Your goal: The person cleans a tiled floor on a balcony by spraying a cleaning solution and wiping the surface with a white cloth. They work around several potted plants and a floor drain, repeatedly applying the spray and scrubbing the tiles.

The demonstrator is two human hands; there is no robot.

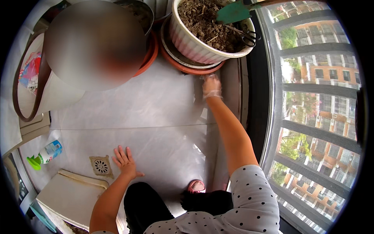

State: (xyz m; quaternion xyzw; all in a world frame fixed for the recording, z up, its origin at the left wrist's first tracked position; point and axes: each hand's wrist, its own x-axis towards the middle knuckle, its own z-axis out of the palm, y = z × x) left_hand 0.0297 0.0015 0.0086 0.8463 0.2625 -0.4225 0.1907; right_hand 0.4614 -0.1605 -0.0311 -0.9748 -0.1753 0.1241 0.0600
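Observation:
My right hand (212, 86), in a clear plastic glove, reaches to the floor at the front rim of an orange saucer (194, 69). Its fingers look bunched together; what they hold, if anything, I cannot make out. On that saucer stands a white ribbed pot (187, 41) with pinkish stains, full of dry brown soil (204, 29). A green hand trowel (233, 12) and black-handled scissors (249, 38) lie across the soil. My left hand (126, 163) is bare, with fingers spread and nothing in it, beside a floor drain (101, 166).
A spray bottle (46, 153) with a green head lies at the left. Below it is a pale lidded box (72, 197). Another orange saucer (152, 52) stands at the back, partly behind a blurred patch. A barred window (315, 89) runs along the right.

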